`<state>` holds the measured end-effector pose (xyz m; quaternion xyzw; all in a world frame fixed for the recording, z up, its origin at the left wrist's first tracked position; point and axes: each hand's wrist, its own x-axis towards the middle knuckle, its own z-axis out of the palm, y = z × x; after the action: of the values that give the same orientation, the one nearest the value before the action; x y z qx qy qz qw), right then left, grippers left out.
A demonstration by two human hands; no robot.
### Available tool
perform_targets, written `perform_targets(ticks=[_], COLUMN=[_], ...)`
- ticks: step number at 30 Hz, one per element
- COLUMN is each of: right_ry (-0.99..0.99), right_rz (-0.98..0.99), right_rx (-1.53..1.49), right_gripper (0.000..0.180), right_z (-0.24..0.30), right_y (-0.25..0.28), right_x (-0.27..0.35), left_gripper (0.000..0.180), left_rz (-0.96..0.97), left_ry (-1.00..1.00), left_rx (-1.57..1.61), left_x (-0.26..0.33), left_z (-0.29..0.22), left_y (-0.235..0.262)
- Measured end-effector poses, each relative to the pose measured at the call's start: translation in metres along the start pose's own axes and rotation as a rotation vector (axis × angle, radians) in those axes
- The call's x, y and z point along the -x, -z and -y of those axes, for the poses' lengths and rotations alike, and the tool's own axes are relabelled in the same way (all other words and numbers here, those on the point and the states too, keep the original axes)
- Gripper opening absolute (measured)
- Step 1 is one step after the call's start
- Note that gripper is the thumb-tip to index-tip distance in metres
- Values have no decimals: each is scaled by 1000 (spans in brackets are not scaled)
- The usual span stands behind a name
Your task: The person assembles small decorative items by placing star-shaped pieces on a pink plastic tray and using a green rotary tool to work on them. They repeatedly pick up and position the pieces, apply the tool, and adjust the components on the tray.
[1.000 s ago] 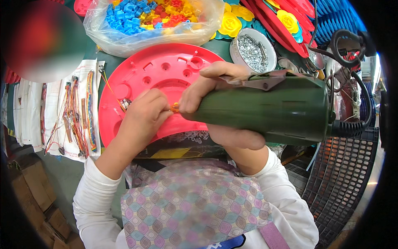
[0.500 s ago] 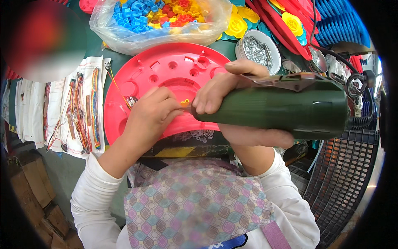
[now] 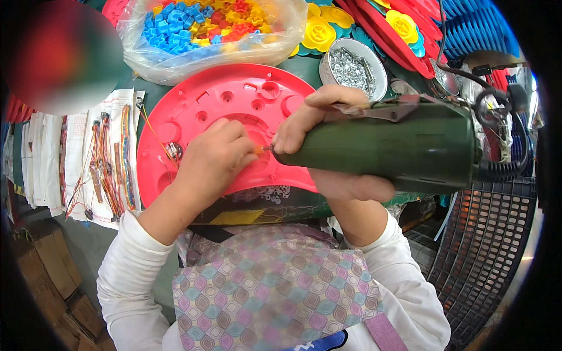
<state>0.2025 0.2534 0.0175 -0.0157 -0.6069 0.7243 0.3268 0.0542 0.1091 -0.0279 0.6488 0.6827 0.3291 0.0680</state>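
My right hand (image 3: 316,126) is wrapped round a dark green electric screwdriver (image 3: 386,143), which lies level with its tip pointing left. Just in front of that tip, the fingertips of my left hand (image 3: 216,153) are pinched on a small yellow-orange plastic piece (image 3: 258,150). The tip meets the piece or comes very close; the fingers partly hide the contact. Below both hands lies a curved red plastic panel (image 3: 234,79) with round bosses and holes. A small wired component (image 3: 174,151) rests on its left part, beside my left wrist.
A clear bag (image 3: 222,61) of blue, yellow and red pieces stands behind the panel. To its right is a white bowl (image 3: 380,88) of screws. Wire bundles (image 3: 105,158) lie on white packets at left. Clear small parts (image 3: 272,193) sit by the front edge. A black crate (image 3: 480,245) stands at right.
The yellow piece has turned and now lies between my left fingertips and the screwdriver tip. The bench things appear slightly farther left as the view shifts; both hands keep their grips.
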Motion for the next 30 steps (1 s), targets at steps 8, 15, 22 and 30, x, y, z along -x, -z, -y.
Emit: perform_targets(ticks=[8, 15, 22, 30], right_ry=[-73, 252, 159, 35], right_rz=[63, -52, 55, 6], right_rx=[25, -134, -166, -213], right_gripper=[130, 130, 122, 121], right_z=[-8, 9, 32, 4], right_y=[0, 5, 10, -20], right_x=[-8, 2, 42, 76], left_gripper=[16, 14, 17, 16], left_rz=[-6, 103, 161, -127], left_ry=[-13, -262, -351, 16], left_rx=[71, 92, -316, -58], left_x=[3, 21, 42, 52], left_z=[3, -42, -52, -26], left_y=[-3, 19, -3, 44])
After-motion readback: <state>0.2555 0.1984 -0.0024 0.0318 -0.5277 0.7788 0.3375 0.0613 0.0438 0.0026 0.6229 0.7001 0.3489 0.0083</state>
